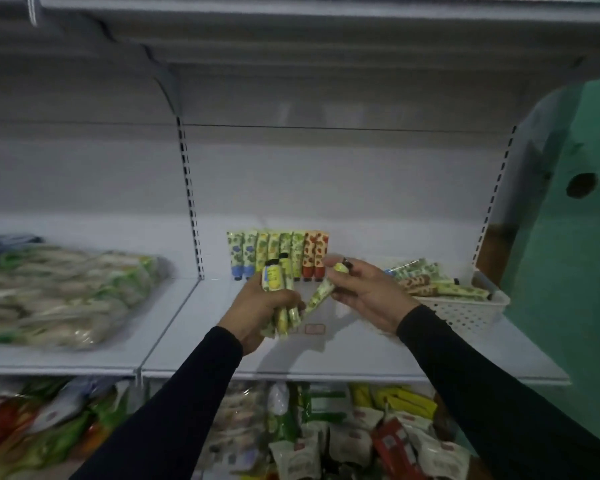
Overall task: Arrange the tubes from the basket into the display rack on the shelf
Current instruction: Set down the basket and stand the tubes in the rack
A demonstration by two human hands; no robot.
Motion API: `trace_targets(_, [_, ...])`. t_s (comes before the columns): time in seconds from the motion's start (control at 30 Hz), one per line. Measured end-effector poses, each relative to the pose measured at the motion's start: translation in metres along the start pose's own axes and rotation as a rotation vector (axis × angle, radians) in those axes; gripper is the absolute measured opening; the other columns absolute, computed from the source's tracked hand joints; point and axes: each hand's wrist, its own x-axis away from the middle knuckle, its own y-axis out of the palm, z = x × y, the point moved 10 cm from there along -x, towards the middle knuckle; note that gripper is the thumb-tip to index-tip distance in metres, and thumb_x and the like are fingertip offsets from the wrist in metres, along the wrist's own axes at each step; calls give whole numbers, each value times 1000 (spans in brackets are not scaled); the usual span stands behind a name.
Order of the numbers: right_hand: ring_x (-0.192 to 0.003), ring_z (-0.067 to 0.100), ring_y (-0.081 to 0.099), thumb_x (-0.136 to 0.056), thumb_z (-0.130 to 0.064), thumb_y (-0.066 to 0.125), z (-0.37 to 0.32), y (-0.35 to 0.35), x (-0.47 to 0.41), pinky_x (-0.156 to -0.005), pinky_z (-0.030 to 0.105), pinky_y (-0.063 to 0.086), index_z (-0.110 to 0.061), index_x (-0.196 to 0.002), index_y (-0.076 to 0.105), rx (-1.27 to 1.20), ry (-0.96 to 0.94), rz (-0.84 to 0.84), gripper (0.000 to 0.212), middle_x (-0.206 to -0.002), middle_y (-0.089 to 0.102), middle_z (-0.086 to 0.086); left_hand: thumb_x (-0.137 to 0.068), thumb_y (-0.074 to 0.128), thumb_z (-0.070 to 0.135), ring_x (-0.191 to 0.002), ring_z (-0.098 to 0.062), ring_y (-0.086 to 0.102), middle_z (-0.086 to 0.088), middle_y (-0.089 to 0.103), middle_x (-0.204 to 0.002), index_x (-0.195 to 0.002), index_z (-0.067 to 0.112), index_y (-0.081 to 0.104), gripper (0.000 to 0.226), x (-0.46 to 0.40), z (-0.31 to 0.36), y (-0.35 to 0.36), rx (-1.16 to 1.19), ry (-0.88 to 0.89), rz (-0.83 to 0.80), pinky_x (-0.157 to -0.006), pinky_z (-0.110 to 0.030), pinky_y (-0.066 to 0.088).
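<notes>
White metal shelf [343,344] carries row of upright tubes [278,252] at back, caps down (rack itself not discernible). White perforated basket [465,315] at right, more tubes lying inside. Left hand [260,306] grips bunch of tubes [281,292], fist closed. Right hand [364,291] pinches single green tube [321,294], long axis slanting down-left toward bunch; row lies just behind, right hand nearer its open end.

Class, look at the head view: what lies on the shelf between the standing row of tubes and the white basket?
Bare shelf; only the right hand crosses between row of tubes and basket.
</notes>
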Motion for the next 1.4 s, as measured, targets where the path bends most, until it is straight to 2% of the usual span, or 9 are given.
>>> trace_targets(0.13, [-92,11,56,-88,-18,70,-2,-7,-3,-77,24,45,-21,-110,70,78,-63,119,22,-103,67,-5,-85,60,-11,-71,-31,68,-19,58,-84,-108,4,51,29,0,-10,-28,40,-21,106,-58,-36,54])
trace_targets(0.27, [-75,14,52,-88,-14,68,3,-6,-8,-63,22,45,-13,-110,67,-33,-119,130,22,-95,58,7,-86,54,-13,-64,-28,64,-22,62,-92,-103,4,54,25,0,-23,-23,89,-70,48,-58,-35,54])
trace_targets(0.43, [-81,21,67,-90,3,60,19,4,-10,-80,25,58,0,-106,65,-90,-84,76,17,-95,61,15,-86,55,-12,-64,-26,63,-23,66,-98,-121,-4,51,36,-8,-29,-25,200,-53,80,-56,-33,52])
trace_targets(0.63, [-92,27,71,-89,3,63,38,15,-8,-84,29,58,-6,-96,61,5,-24,36,12,-101,69,18,-85,58,-10,-64,-24,64,-16,60,-78,-119,-2,50,36,-9,-20,-33,222,14,114,-52,-32,50])
trace_targets(0.83, [-91,13,68,-85,-17,73,43,25,-10,-77,18,54,-20,-119,61,433,-27,-27,36,-104,68,4,-84,61,-7,-65,-25,65,-16,62,-80,-121,-1,50,39,-11,-25,-42,241,0,129,-51,-32,49])
trace_targets(0.97, [-90,0,63,-81,-23,77,42,35,-15,-82,17,53,-35,-104,63,603,-91,-57,30,-99,66,-12,-83,63,-7,-65,-26,63,-15,63,-76,-120,-2,49,40,-15,-27,-40,156,21,112,-54,-35,50])
trace_targets(1.17, [-94,13,66,-78,-29,79,44,16,-37,-81,24,54,-19,-112,62,612,-100,59,40,-101,68,-5,-83,68,-4,-69,-24,64,-15,62,-90,-111,11,49,37,-21,-22,-59,6,114,173,-58,-37,53])
trace_targets(1.3, [-85,5,68,-80,-26,78,29,-4,-54,-73,17,53,-19,-108,63,578,-177,221,33,-96,71,-7,-79,78,4,-75,-24,65,-11,65,-93,-108,19,47,45,-29,-12,-92,-95,220,288,-65,-36,55])
trace_targets(1.4, [-87,6,68,-82,-31,76,24,-9,-72,-82,27,56,-20,-111,65,611,-233,277,33,-98,72,-6,-76,82,15,-83,-22,68,-9,67,-102,-110,22,47,50,-39,-5,-106,-124,268,321,-70,-37,58])
